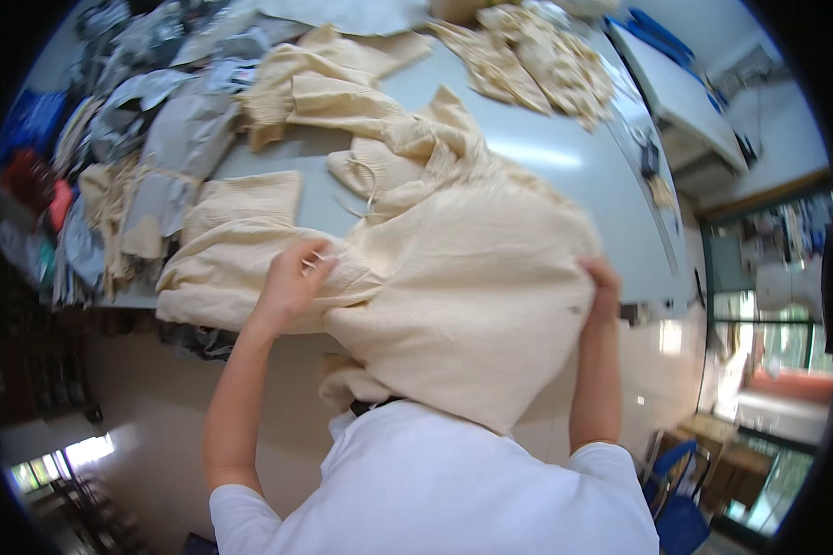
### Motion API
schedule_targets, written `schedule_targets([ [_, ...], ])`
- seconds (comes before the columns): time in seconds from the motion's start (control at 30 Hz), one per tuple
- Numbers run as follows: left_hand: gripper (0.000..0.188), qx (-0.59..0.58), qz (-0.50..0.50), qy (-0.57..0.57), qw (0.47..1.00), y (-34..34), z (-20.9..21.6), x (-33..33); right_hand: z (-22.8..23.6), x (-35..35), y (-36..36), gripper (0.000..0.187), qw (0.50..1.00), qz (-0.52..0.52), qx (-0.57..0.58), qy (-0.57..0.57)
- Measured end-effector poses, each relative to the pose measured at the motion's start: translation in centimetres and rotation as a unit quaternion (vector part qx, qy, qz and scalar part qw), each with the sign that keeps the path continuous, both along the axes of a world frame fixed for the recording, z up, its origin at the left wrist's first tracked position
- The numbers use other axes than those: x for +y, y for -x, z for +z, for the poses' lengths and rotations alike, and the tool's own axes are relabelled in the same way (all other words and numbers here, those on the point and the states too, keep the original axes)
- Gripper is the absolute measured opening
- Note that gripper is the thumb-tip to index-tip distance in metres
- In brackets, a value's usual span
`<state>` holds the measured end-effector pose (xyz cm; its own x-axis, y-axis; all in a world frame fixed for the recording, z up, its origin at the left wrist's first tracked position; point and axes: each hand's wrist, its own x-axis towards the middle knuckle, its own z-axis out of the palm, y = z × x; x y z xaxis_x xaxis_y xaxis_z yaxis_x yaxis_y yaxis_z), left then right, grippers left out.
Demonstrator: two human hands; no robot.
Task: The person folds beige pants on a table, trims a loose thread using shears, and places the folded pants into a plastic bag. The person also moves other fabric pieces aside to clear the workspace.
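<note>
A large cream cloth garment point(463, 277) is spread across the table's near edge and hangs toward my body. At its right edge my right hand point(602, 282) grips the fabric, with the fingers partly behind it. My left hand point(296, 277) lies over the gathered cloth at the left, its fingers curled. Something small, thin and whitish shows between those fingers, too small and blurred to name. A thin cream cord point(370, 190) loops beside the garment's folds. A ribbed cream piece point(250, 199) sits beyond my left hand.
The pale table point(555, 148) carries more cream garments point(546, 65) at the back right. Piled grey, white and coloured clothes point(148, 139) fill its left side. A metal strip point(643, 185) runs along the right edge. A blue chair point(680, 499) stands at the lower right.
</note>
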<state>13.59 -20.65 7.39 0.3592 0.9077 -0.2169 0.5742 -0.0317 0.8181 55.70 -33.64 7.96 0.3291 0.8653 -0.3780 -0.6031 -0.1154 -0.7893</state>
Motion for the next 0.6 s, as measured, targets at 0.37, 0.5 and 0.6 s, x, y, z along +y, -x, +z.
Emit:
schedule_targets([
  [0.37,0.040,0.389,-0.090,-0.114,0.910,-6.2,-13.3,1.8,-16.0,-9.9,-4.5,0.031,0.902,0.108,-0.318,0.273],
  [0.5,0.034,0.241,-0.053,-0.291,0.924,-12.6,-13.9,5.8,-15.5,-1.4,-5.8,0.044,0.811,-0.010,-0.541,0.222],
  [0.6,0.030,0.167,-0.071,-0.256,0.949,-18.1,-15.7,6.7,-14.4,7.9,-1.3,0.052,0.805,0.118,-0.523,0.255],
])
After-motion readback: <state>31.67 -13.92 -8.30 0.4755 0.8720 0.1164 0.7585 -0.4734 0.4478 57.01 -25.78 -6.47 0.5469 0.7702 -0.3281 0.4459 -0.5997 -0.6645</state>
